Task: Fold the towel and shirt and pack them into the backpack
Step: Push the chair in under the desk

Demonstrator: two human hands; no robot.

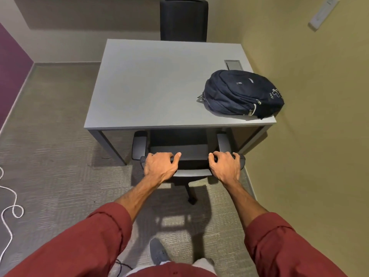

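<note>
A dark navy backpack lies on its side at the right front corner of the grey table, zips closed. No towel or shirt shows in the head view. My left hand grips the top left of the backrest of a black office chair tucked under the table's near edge. My right hand grips the top right of the same backrest. Both arms wear rolled-up red sleeves.
A second black chair stands behind the table's far edge. A cable hatch sits in the table's right side. A yellow wall runs close on the right. A white cord lies on the carpet at left. My grey shoe is below.
</note>
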